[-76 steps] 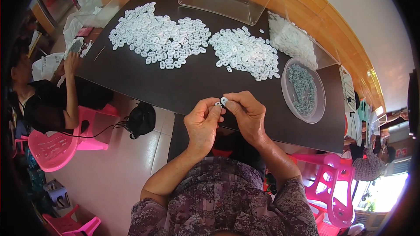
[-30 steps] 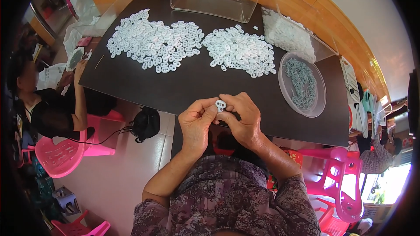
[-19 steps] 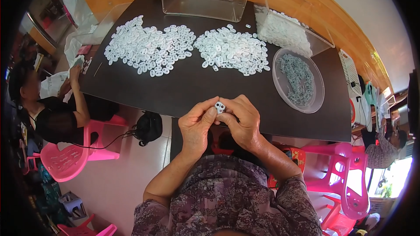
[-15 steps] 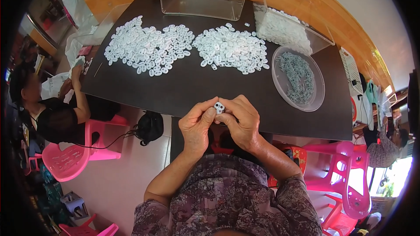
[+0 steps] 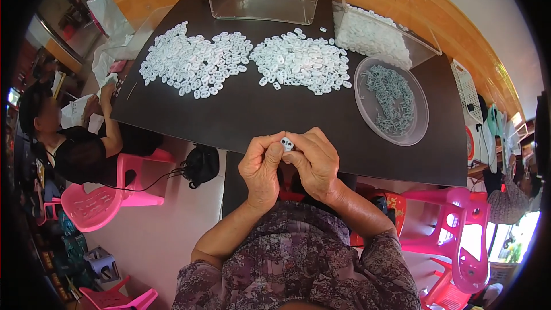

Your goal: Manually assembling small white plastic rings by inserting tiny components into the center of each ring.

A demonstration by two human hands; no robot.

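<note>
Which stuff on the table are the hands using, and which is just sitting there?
In use: small white piece, pinched between left hand and right hand; two white piles; round tray of grey clips.

Lying about: clear boxes, black bag, pink chairs.

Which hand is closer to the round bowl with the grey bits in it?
Right. The right hand is just left of and below the bowl, with bare table between. The left hand is beyond it, farther left. Both pinch a small white piece.

Matt dark table (image 5: 241, 120); clear glossy plastic bowl (image 5: 419, 132); smooth white plastic pieces (image 5: 195, 63); pink glossy plastic chairs (image 5: 97, 206).
</note>
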